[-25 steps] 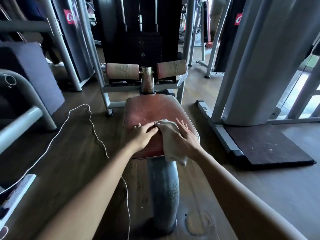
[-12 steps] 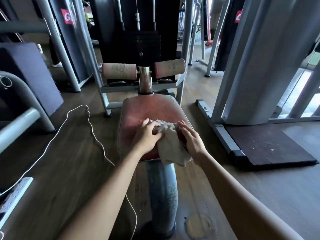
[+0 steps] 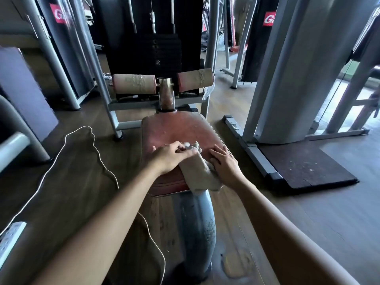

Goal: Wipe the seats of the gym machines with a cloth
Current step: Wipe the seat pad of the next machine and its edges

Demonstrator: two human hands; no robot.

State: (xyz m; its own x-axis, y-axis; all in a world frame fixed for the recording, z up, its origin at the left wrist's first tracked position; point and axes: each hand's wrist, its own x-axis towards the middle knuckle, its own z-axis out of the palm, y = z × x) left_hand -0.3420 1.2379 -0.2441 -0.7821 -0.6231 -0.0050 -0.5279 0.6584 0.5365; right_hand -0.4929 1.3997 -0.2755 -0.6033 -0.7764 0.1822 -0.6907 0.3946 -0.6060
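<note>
A worn red seat (image 3: pixel 181 130) on a grey post sits in the middle of the view. A beige cloth (image 3: pixel 197 171) lies bunched on the seat's near part and hangs over its front edge. My left hand (image 3: pixel 170 156) grips the cloth's upper end with curled fingers. To the right of the cloth, my right hand (image 3: pixel 225 163) lies flat with fingers spread on the seat's near right corner, its inner edge touching the cloth.
Two pink foam rollers (image 3: pixel 134 84) stand behind the seat, before a black weight stack (image 3: pixel 154 52). A grey machine column (image 3: pixel 292 79) with a dark floor mat (image 3: pixel 304 163) rises at right. A white cable (image 3: pixel 86 145) and a power strip (image 3: pixel 10 239) lie left on the wooden floor.
My left hand has moved onto the cloth and closed on its upper end. My right hand has let the cloth go and slid to the seat's right corner. The cloth is more bunched.
</note>
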